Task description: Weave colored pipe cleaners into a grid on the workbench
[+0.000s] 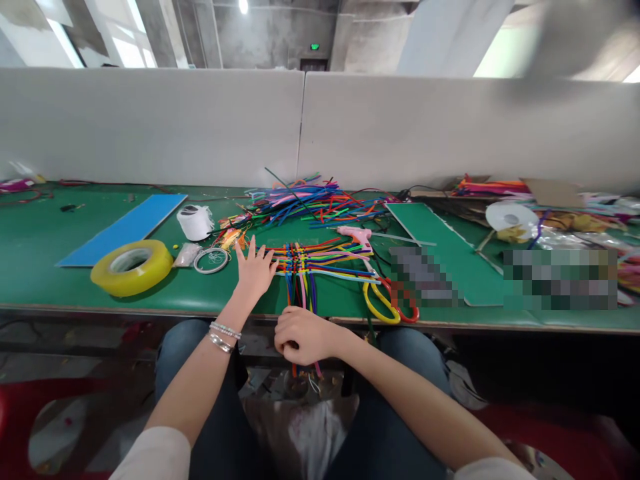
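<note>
Resting on the edge of our pipe-cleaner weave (320,267), flat on the green tabletop (40,280) near its front edge, we've got the left hand (255,270) with fingers spread and released, and the right hand (300,337) clenched around the hanging strands (303,363) below that edge! Just beside sit yellow and red loops (383,303), a pink glue gun (354,237), and, farther left, a yellow tape roll (133,267).
</note>
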{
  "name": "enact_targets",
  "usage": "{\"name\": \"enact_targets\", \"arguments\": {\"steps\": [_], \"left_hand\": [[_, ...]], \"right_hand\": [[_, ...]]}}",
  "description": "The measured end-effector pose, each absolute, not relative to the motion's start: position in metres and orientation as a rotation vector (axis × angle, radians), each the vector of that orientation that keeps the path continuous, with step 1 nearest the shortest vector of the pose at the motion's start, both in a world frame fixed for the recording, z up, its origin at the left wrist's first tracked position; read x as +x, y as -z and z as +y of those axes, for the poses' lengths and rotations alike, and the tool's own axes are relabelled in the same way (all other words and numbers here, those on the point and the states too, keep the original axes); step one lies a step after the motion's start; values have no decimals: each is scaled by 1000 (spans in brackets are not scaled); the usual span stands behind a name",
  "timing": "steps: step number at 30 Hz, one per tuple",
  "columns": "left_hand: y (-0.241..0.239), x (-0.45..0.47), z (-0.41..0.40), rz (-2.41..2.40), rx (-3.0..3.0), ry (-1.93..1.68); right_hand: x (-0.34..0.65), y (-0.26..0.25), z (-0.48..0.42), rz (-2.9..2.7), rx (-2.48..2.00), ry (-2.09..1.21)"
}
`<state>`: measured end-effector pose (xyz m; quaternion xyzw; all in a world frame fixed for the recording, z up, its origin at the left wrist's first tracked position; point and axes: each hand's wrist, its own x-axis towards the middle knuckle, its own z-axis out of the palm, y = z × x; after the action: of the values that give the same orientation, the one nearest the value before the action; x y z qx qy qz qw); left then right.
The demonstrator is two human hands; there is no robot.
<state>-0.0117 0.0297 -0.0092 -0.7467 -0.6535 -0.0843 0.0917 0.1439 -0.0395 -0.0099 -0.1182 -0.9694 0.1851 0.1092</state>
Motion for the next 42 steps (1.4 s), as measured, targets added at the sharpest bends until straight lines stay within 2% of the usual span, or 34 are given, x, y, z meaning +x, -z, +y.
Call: {"name": "enact_targets", "arguments": {"steps": [6, 9, 16, 21, 32, 42], "left_hand": [[-7, 6, 12, -1854, -2148, 376], [-7, 4, 10, -1888, -2197, 323], [6, -2, 14, -1903, -2328, 188], [13, -1, 16, -1936, -2311, 198], [-21, 5, 6, -1716, -2087, 689], [-21, 4, 8, -2244, -2565, 372]], "right_hand": [[157, -16, -33, -2548, -389, -956], [168, -28, -24, -2399, -527, -1010], [173, -16, -11, -2602, -721, -495], [171, -11, -11, -2641, -785, -340], [174, 1, -4, -2640, -929, -63], [169, 16, -8, -2740, -1048, 214]]}}
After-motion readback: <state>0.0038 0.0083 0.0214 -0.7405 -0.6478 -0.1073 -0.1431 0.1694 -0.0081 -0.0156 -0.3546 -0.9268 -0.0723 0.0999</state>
